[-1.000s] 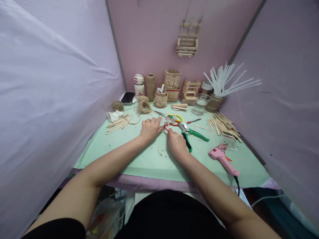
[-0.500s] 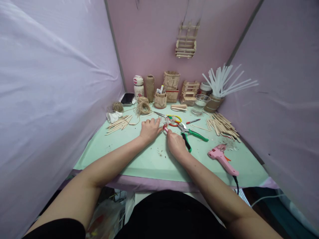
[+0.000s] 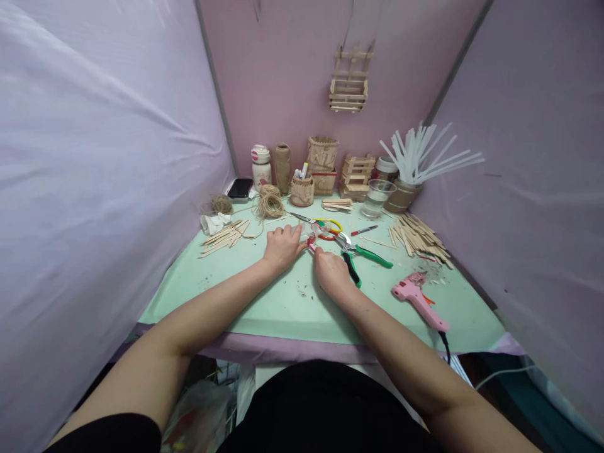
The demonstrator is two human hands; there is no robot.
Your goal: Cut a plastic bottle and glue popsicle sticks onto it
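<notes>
Left hand (image 3: pixel 282 247) holding clear plastic piece (image 3: pixel 318 231) | right hand (image 3: pixel 334 275) pinching slim pink tool (image 3: pixel 312 248) alongside | plastic likely light, slippery; grip sides

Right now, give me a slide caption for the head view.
Right hand holding a slim pink item beside the left hand, with green-handled pruners and a pink glue gun to the right.

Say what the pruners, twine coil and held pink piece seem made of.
Pruners: bright blades suggest polished metal; smooth green handles, probably plastic. Twine coil: tan, stringy loops suggest matte jute. Held pink piece: perhaps plastic by colour; finish unclear.
</notes>
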